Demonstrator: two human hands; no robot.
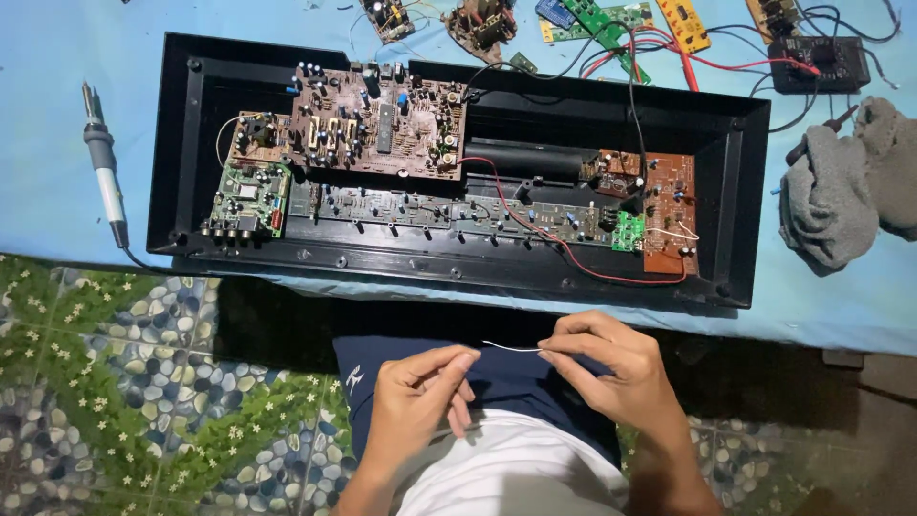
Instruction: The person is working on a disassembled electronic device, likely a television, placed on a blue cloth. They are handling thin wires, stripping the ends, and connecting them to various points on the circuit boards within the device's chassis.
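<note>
Now both hands — left hand (420,387), right hand (607,368) — pinch thin wire (511,347) (white)

No packages, printed labels, signs or screens can be made out in this view. The circuit boards inside the open black case and those lying loose on the blue table bear only components; any markings on them are too small to tell.
</note>
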